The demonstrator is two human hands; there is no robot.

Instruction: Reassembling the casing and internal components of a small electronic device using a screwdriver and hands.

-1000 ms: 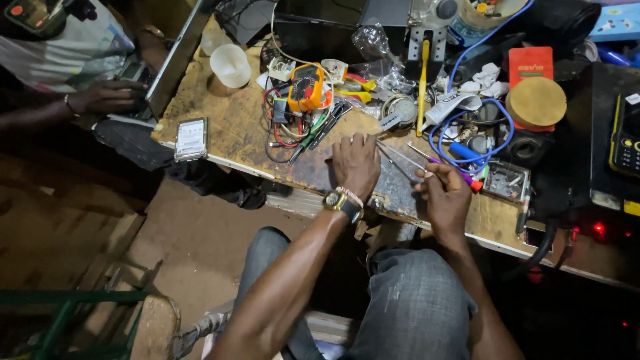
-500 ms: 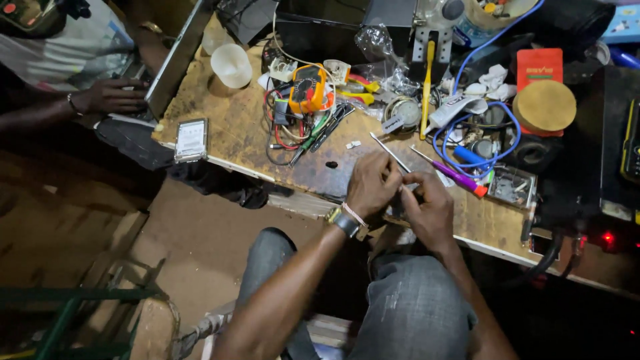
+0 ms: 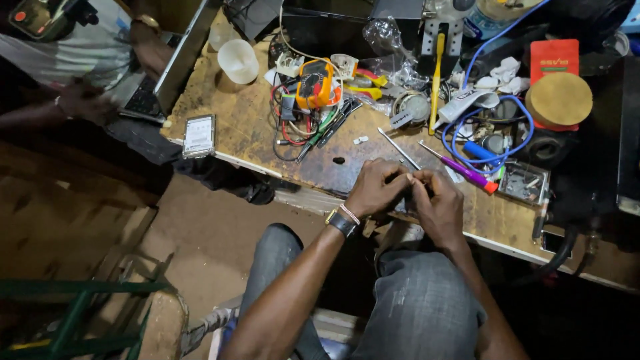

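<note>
Something small pinched between both hands at the near edge of the bench [image 3: 253, 143], too hidden by fingers to identify. Left hand [image 3: 377, 190] curled, fingertips pressed together against those of the right hand [image 3: 437, 203], also curled; knuckles of both nearly touching. Watch [image 3: 340, 223] and thin bracelet on the left wrist.

Just beyond the hands, on the bench: thin metal probe [image 3: 399, 148] lying diagonally, purple screwdriver [image 3: 460, 168] with orange tip beside it to the right. Small open metal case [image 3: 523, 183] further right. Blue cable [image 3: 487, 130] looped above that, amid round metal parts. Round cork-coloured lid [image 3: 559, 100] at far right, red box [image 3: 555, 57] behind it.

Orange multimeter [image 3: 315, 83] near bench centre, atop a tangle of red, green and black wires [image 3: 293, 130]. Yellow toothbrush [image 3: 437, 73] upright-looking, lying along the bench toward the far side. Crumpled clear plastic [image 3: 383, 37] near it. White cup [image 3: 238, 61] at the left far corner. Hard drive [image 3: 199, 135] flat near the left edge.

Laptop [image 3: 167, 73] off the bench's left end, another person's hand [image 3: 83, 100] on its keys. Green metal frame [image 3: 73, 313] at lower left on the floor.
</note>
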